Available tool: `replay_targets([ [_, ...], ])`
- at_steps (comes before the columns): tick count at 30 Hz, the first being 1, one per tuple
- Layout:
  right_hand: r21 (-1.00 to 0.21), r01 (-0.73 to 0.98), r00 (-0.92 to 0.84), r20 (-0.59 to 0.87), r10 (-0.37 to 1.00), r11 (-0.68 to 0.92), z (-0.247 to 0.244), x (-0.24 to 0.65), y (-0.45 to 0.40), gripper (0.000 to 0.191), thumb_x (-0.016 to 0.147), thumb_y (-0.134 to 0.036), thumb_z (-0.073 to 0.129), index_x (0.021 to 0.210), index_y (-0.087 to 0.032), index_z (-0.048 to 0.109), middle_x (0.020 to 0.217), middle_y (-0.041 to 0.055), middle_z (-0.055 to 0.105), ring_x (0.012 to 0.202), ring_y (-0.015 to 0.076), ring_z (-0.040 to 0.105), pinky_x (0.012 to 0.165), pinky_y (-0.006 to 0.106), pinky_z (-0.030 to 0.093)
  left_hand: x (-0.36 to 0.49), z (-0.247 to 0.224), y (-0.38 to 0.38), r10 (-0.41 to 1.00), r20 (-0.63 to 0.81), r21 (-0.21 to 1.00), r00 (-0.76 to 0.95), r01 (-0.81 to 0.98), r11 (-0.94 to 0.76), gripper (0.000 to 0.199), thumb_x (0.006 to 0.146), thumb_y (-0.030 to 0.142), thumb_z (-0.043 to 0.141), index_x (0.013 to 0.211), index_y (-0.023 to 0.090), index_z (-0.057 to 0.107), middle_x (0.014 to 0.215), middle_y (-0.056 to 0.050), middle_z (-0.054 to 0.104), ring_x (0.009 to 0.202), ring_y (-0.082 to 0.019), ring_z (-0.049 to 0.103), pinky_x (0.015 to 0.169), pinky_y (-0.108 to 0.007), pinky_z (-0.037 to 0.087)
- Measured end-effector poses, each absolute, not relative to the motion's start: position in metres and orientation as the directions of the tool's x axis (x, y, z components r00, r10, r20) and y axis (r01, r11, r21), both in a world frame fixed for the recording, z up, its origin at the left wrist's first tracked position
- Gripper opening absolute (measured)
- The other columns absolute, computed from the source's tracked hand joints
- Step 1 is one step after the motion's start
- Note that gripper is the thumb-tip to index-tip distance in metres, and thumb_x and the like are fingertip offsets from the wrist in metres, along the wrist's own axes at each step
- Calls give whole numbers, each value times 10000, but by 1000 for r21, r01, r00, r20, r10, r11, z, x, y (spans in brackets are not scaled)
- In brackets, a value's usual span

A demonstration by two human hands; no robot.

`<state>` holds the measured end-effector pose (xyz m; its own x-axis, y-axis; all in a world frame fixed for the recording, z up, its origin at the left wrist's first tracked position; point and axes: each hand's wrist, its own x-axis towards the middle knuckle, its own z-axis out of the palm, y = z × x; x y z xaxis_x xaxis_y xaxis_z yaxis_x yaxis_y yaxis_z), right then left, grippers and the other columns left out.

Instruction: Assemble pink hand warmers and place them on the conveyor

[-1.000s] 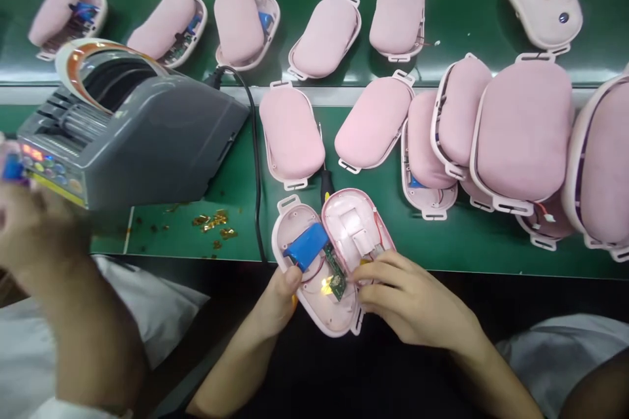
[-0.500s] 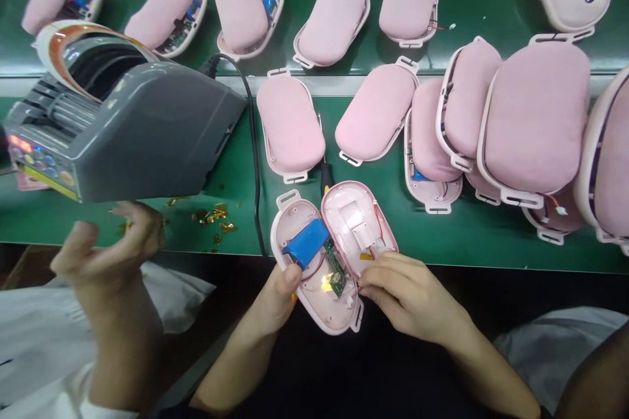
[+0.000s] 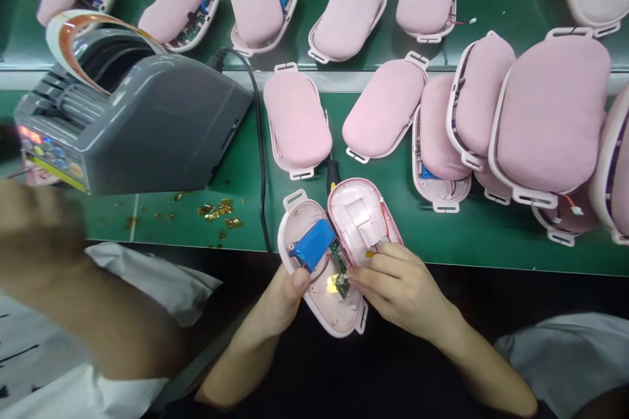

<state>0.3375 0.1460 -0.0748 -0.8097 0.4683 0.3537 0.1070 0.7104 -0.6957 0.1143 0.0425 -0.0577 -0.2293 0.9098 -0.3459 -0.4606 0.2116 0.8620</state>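
My left hand (image 3: 282,294) grips the left rim of an opened pink plastic shell (image 3: 322,314), thumb inside the edge. In this shell lie a blue battery pack (image 3: 312,245) and a narrow green circuit board (image 3: 339,268), a yellow light glowing beside the board. The matching cover half (image 3: 350,198) lies open against the shell's upper right, inner side up, with a red wire (image 3: 384,213) in it. My right hand (image 3: 398,285) overlaps the cover's lower edge. Its thumb and forefinger are pinched at the board's right edge; what they hold is hidden.
A grey tape dispenser (image 3: 147,124) stands at left, its black cable (image 3: 260,163) running down the green bench (image 3: 472,242). Gold scraps (image 3: 216,209) lie near it. A screwdriver (image 3: 333,173) lies behind the cover. Pink units (image 3: 298,121) surround the workspace. A co-worker's blurred hand (image 3: 39,229) is at left.
My right fingertips have moved up and left from the shell's lower right edge to the circuit board. The co-worker's hand has swung left. The whole view has shifted slightly.
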Motion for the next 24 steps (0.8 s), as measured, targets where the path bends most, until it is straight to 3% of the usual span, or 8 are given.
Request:
replay_targets([
  [5,-730,91,-822,329,465,677,-74,336,146,108,1036,-159,656,995,-143,754,735,12,627,696,153,473,627,322,424,157,-76,31,925,-366,764,-101,-599,237,653,921,676,701,1426,264,671,1453,-100,696,1477,-408,552,1245,-554,478],
  [12,-805,65,-818,295,494,589,-72,334,147,135,1045,-170,636,957,-164,739,731,6,622,699,154,500,643,317,420,145,-71,32,928,-359,782,-96,-574,243,570,953,667,653,1369,283,719,1446,-82,705,1513,-407,507,1276,-555,430],
  [18,-832,65,-831,260,491,550,-72,333,151,118,1030,-146,664,952,-172,749,765,5,667,732,155,538,677,313,459,151,-74,37,927,-365,789,-80,-555,263,727,929,714,651,1477,237,619,1484,-119,666,1491,-423,513,1269,-548,422],
  [24,-817,173,-838,171,518,550,-68,326,147,188,1019,-86,642,922,-188,765,864,27,676,805,165,552,688,290,491,147,-72,44,938,-338,888,-76,-357,291,671,985,706,563,1387,177,656,1358,-133,713,1358,-413,601,1206,-524,469],
])
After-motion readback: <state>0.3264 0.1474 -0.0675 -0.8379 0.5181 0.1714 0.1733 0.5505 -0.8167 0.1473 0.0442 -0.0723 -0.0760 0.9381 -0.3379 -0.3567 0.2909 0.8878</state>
